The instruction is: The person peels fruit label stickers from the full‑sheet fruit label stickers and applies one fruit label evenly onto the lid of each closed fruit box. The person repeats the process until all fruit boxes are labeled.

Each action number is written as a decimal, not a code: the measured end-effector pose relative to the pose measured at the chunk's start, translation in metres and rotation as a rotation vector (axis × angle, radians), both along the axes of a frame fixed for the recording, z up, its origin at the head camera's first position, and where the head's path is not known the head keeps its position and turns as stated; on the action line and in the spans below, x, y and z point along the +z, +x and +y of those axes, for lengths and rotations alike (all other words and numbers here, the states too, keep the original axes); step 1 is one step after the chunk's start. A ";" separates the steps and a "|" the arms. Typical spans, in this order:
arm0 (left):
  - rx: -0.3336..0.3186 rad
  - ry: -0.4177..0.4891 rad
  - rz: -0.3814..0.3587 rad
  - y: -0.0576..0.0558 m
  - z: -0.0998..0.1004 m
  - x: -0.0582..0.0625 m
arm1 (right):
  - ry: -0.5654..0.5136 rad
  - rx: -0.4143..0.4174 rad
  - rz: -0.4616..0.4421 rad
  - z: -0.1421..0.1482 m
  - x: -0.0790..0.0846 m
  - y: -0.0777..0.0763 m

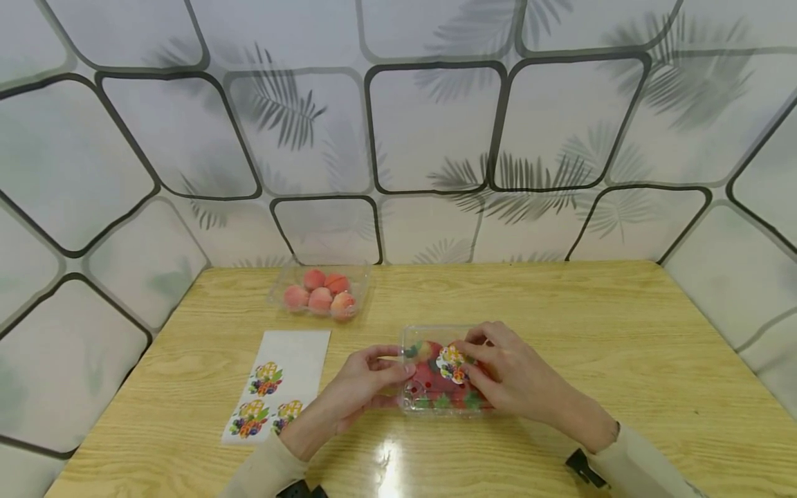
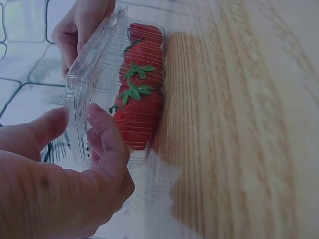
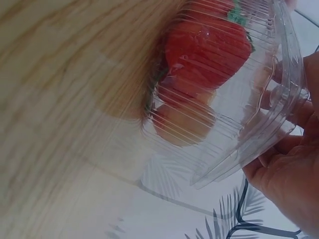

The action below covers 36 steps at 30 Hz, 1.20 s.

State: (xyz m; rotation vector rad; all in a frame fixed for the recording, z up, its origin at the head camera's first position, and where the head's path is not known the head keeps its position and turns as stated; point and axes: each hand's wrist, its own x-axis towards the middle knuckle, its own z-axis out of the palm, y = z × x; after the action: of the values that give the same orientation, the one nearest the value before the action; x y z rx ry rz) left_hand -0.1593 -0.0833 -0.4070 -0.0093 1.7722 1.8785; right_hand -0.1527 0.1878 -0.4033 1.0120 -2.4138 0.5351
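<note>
A clear plastic clamshell box [image 1: 414,408] of strawberries [image 2: 139,117] stands on the table with its lid down. My left hand [image 1: 358,387] grips the box's left edge, thumb on top of the lid and fingers along the side, as the left wrist view [image 2: 65,184] also shows. Over the right half of the lid, my right hand [image 1: 513,373] pinches the right edge of a round fruit-print sticker [image 1: 451,364] between thumb and fingers. Whether the sticker fully touches the lid, I cannot tell. Green leaves and red fruit show through the ridged wall in the right wrist view.
To the left lies a white sheet [image 1: 299,360] with several matching fruit stickers, partly under my left forearm. Farther back stands a clear plastic tray [image 1: 277,290] of several peaches [image 1: 320,301]. A patterned cloth backdrop [image 1: 436,138] rises behind the wooden table [image 1: 591,311].
</note>
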 end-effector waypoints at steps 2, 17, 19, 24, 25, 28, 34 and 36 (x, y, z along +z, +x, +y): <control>-0.001 0.000 0.000 0.000 0.000 0.000 | 0.013 -0.004 0.001 0.000 0.000 0.000; 0.005 -0.020 0.011 0.000 0.001 0.000 | -0.024 -0.011 -0.044 0.006 -0.001 0.001; 0.021 -0.042 0.032 0.000 0.002 0.000 | -0.043 -0.034 -0.073 0.009 -0.001 0.002; 0.047 -0.167 0.163 0.002 0.003 0.004 | -0.048 -0.165 -0.251 0.015 0.000 0.007; 0.045 -0.217 0.210 0.002 0.003 0.005 | -0.049 -0.195 -0.308 0.016 0.001 0.008; 0.032 -0.381 0.367 0.003 0.006 0.010 | -0.069 -0.270 -0.472 0.019 0.003 0.012; -0.067 -0.528 0.602 -0.001 0.019 0.014 | -0.176 -0.295 -0.623 0.023 0.007 0.015; -0.101 -0.534 0.606 -0.004 0.024 0.011 | -0.193 -0.300 -0.641 0.022 0.007 0.014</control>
State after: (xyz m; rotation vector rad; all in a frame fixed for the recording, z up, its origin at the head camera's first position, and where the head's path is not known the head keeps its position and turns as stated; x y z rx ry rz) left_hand -0.1630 -0.0594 -0.3959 0.4854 2.5792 1.3612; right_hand -0.1384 0.2096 -0.3967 0.4131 -2.9083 1.0826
